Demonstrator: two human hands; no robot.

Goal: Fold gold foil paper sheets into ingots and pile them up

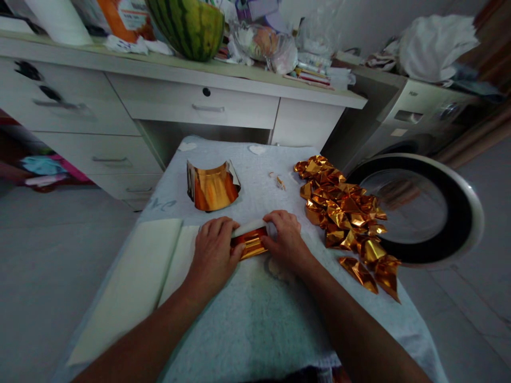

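Between my two hands lies a piece of gold foil paper point(252, 244), its front part folded or curled, with a whitish strip point(251, 227) along its far edge. My left hand point(215, 244) grips its left end, thumb on the foil and fingers behind. At the other end my right hand point(285, 236) pinches the foil between thumb and fingers. Beyond my left hand stands a curved stack of gold foil sheets point(213, 186). A heap of folded gold foil pieces point(343, 205) spreads along the table's right side.
Pale paper sheets point(123, 276) lie left on the cloth-covered table point(255, 314). Small gold scraps point(280, 183) sit near the middle. Behind is a white counter with drawers point(207, 101), bearing a watermelon point(191, 26). To the right, a washing machine's round door point(419, 207) hangs open.
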